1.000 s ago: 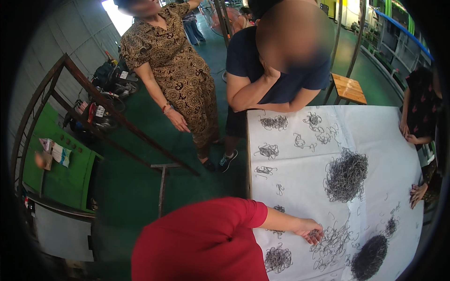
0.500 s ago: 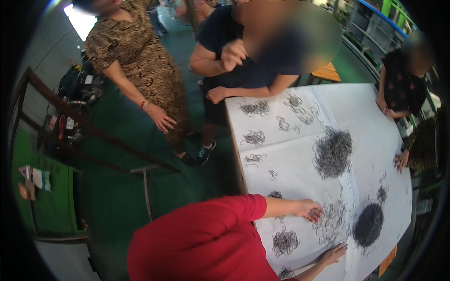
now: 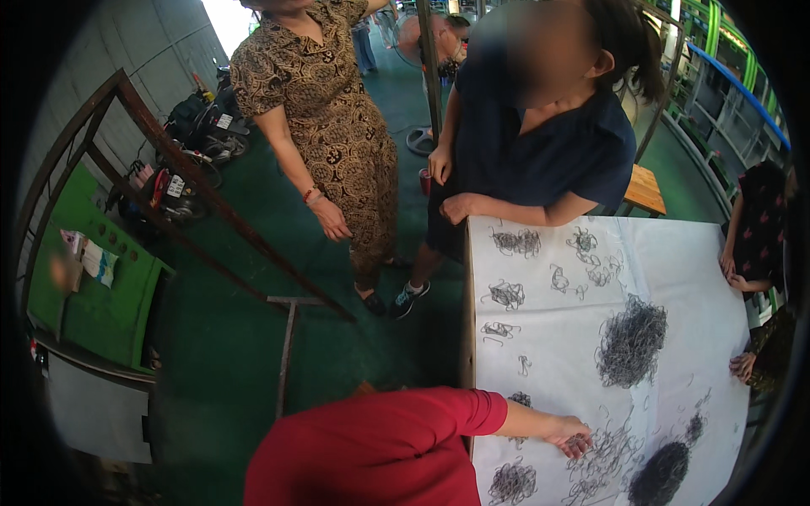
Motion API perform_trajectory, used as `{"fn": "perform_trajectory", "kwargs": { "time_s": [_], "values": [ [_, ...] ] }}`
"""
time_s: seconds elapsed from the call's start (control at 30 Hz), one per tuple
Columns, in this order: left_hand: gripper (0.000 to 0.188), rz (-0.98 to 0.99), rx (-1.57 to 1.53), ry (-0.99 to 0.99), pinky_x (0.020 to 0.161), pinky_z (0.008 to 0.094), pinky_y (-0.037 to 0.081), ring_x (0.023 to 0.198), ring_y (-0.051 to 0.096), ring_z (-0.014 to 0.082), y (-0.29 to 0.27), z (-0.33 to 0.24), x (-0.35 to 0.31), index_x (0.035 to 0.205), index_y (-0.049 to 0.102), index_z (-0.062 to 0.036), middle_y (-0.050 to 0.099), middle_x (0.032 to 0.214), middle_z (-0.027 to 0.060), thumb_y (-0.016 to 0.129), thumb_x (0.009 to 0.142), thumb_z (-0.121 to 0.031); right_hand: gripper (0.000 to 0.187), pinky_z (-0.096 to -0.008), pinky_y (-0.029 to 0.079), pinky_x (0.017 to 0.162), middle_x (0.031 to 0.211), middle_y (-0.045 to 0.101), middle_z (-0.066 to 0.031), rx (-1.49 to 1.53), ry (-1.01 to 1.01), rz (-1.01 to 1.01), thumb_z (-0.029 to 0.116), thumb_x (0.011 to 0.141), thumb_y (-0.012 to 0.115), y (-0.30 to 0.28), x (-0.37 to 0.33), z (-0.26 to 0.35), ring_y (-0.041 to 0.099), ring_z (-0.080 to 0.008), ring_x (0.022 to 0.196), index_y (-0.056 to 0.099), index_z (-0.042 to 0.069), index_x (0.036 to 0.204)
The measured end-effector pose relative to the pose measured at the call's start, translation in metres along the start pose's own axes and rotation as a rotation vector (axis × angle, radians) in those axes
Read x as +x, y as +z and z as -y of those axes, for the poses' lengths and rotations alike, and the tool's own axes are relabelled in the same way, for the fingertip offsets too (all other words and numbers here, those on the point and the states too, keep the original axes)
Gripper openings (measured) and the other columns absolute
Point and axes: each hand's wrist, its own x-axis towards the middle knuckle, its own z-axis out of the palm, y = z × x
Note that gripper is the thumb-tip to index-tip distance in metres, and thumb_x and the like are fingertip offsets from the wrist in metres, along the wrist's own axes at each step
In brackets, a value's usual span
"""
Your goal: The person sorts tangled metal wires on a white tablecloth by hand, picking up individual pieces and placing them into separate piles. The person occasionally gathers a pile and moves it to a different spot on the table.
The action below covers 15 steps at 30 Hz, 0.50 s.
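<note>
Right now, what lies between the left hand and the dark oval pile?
In the head view, scattered thin curved pieces lie on the white sheet between the left hand and the dark oval pile.

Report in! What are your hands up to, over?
Left hand: curled, beside scattered curved pieces. Right hand: out of view. Dense dark pile to their right; nothing seen blocking.

Motorbikes [image 3: 224, 128] stand near a grey panelled wall [image 3: 143, 63].
</note>
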Motion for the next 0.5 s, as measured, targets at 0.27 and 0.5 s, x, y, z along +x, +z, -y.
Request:
{"fn": "perform_trajectory", "kwargs": {
  "time_s": [0.27,0.5],
  "values": [
    [0.027,0.132,0.085,0.013,0.077,0.032,0.052,0.089,0.06,0.0178,-0.023,-0.007,-0.002,0.11,0.056,-0.0044,0.061,0.093,0.0058,0.047,0.094,-0.024,0.059,-0.0435,0.013,0.111,0.144,0.028,-0.0218,0.315,-0.081,0.25,0.036,0.094,0.041,-0.004,0.0,0.113,0.022,-0.0354,0.135,0.031,-0.002,0.138],
    [0.037,0.041,0.059,-0.094,0.084,0.0373,0.049,0.096,0.06,0.0237,0.009,-0.033,-0.019,0.117,0.053,0.0021,0.06,0.102,0.0117,0.038,0.097,-0.026,0.06,-0.0518,0.012,0.109,0.145,0.024,-0.0237,0.336,-0.075,0.176,0.035,0.09,0.051,-0.031,0.024,0.134,0.018,-0.0388,0.136,0.031,0.007,0.14]
  ]
}}
